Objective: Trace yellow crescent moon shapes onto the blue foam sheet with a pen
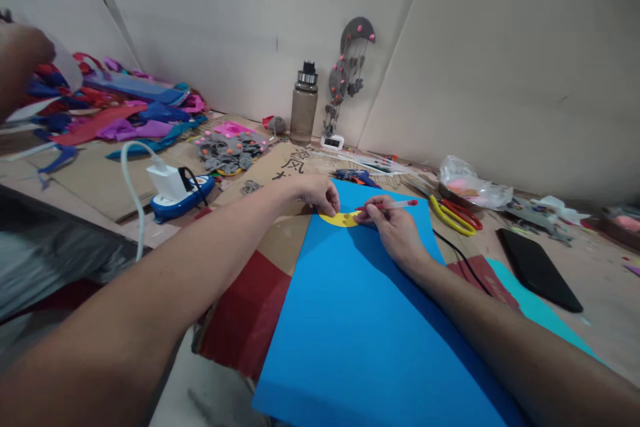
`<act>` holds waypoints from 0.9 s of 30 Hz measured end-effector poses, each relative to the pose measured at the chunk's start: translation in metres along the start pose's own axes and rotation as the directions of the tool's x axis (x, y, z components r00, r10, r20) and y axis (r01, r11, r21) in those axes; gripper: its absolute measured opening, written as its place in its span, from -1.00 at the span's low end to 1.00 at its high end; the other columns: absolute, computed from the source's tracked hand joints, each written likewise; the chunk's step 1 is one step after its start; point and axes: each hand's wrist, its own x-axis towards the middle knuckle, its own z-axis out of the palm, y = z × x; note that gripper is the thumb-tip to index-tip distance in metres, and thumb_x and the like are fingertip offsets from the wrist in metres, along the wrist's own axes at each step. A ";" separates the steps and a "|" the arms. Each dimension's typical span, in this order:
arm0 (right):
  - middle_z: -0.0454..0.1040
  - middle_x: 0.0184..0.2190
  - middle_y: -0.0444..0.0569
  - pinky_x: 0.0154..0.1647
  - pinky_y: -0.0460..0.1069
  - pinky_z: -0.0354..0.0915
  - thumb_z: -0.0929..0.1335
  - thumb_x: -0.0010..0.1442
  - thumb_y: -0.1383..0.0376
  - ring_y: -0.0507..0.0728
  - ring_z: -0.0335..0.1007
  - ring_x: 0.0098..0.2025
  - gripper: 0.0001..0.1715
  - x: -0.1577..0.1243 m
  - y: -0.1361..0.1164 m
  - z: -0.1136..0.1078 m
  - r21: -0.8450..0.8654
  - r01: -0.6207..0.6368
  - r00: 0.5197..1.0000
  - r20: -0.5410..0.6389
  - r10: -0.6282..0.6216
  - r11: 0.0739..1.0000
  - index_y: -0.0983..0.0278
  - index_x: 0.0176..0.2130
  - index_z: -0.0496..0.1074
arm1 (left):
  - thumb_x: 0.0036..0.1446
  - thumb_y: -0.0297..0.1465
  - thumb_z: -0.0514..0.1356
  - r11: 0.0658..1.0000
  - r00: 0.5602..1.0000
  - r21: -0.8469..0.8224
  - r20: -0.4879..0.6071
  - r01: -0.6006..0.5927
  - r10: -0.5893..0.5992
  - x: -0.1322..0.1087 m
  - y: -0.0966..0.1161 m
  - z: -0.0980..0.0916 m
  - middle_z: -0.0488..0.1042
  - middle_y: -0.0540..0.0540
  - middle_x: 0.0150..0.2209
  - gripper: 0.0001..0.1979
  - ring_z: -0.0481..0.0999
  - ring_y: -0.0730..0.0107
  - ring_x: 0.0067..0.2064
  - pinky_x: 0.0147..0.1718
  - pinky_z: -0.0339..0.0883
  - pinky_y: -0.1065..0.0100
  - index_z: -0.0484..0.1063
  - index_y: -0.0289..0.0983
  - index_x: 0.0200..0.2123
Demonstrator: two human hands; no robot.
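Observation:
A large blue sheet of paper or felt lies in front of me. On its far end is a yellow crescent-shaped piece. My left hand has its fingers closed together at the crescent's left tip. Between the fingers of my right hand is a red-capped pen with a clear barrel, held nearly level. That hand's fingertips also meet the crescent's right end. Whether they grip the crescent or only press on it, I cannot tell.
A water bottle, a glue gun and yellow-handled scissors stand or lie beyond the sheet. At right is a black phone; at left a blue power strip, grey felt pieces and another person's arm.

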 end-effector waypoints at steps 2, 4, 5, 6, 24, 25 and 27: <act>0.58 -0.26 0.04 -0.11 0.07 0.41 0.26 0.29 0.09 0.16 0.55 -0.21 -0.70 -0.004 -0.010 -0.002 -0.069 0.092 0.995 -0.034 -0.094 0.993 0.26 -0.22 0.38 | -0.14 -0.30 0.33 1.000 1.000 0.008 0.007 -0.005 0.005 -0.002 0.003 0.000 0.60 -0.05 -0.30 -0.69 0.51 0.38 -0.30 -0.33 0.34 0.43 0.59 -0.27 -0.25; 0.57 -0.28 0.04 -0.16 0.05 0.40 0.25 0.29 0.06 0.16 0.54 -0.24 -0.67 -0.007 -0.022 -0.001 -0.084 0.173 0.984 -0.034 -0.176 0.981 0.27 -0.21 0.39 | -0.11 -0.32 0.31 1.000 1.000 0.022 0.005 -0.017 0.017 -0.004 0.005 -0.001 0.59 -0.02 -0.32 -0.71 0.49 0.43 -0.33 -0.34 0.31 0.47 0.58 -0.26 -0.26; 0.56 -0.30 0.03 -0.21 0.04 0.40 0.25 0.29 0.05 0.15 0.53 -0.28 -0.65 -0.007 -0.028 0.001 -0.066 0.194 0.981 -0.014 -0.195 0.979 0.27 -0.21 0.40 | -0.10 -0.32 0.31 0.999 1.000 0.032 0.000 -0.024 0.024 -0.005 0.006 -0.001 0.58 -0.01 -0.35 -0.73 0.47 0.45 -0.35 -0.36 0.29 0.49 0.58 -0.26 -0.27; 0.55 -0.33 0.02 -0.26 0.02 0.39 0.25 0.29 0.05 0.13 0.52 -0.33 -0.65 -0.006 -0.034 0.004 -0.047 0.200 0.980 0.025 -0.199 0.979 0.27 -0.22 0.40 | -0.10 -0.34 0.30 0.999 1.000 0.044 -0.007 -0.030 0.030 -0.006 0.006 -0.002 0.56 0.01 -0.39 -0.76 0.45 0.48 -0.37 -0.38 0.27 0.50 0.58 -0.26 -0.29; 0.49 -0.42 0.00 -0.32 -0.01 0.28 0.24 0.27 0.18 0.14 0.44 -0.34 -0.74 0.007 -0.033 0.046 -0.188 0.197 0.973 0.158 -0.168 0.962 0.28 -0.27 0.42 | -0.13 -0.49 0.24 0.989 0.998 0.139 -0.031 -0.048 0.053 -0.005 0.004 -0.001 0.52 0.04 -0.48 -0.80 0.44 0.46 -0.40 -0.41 0.24 0.48 0.56 -0.27 -0.35; 0.49 -0.41 0.00 -0.32 -0.01 0.28 0.24 0.27 0.18 0.14 0.44 -0.34 -0.74 0.008 -0.033 0.046 -0.190 0.199 0.973 0.156 -0.170 0.962 0.28 -0.27 0.42 | -0.13 -0.49 0.24 0.988 0.998 0.147 -0.034 -0.047 0.053 -0.005 0.005 -0.001 0.51 0.05 -0.49 -0.81 0.43 0.47 -0.40 -0.42 0.23 0.48 0.56 -0.27 -0.36; 0.50 -0.41 0.00 -0.31 -0.01 0.29 0.24 0.27 0.19 0.13 0.44 -0.34 -0.74 0.008 -0.032 0.046 -0.189 0.209 0.972 0.151 -0.181 0.959 0.28 -0.28 0.43 | -0.13 -0.48 0.25 0.986 0.998 0.163 -0.037 -0.046 0.053 -0.006 0.006 -0.002 0.50 0.05 -0.49 -0.83 0.42 0.48 -0.40 -0.42 0.21 0.49 0.55 -0.28 -0.37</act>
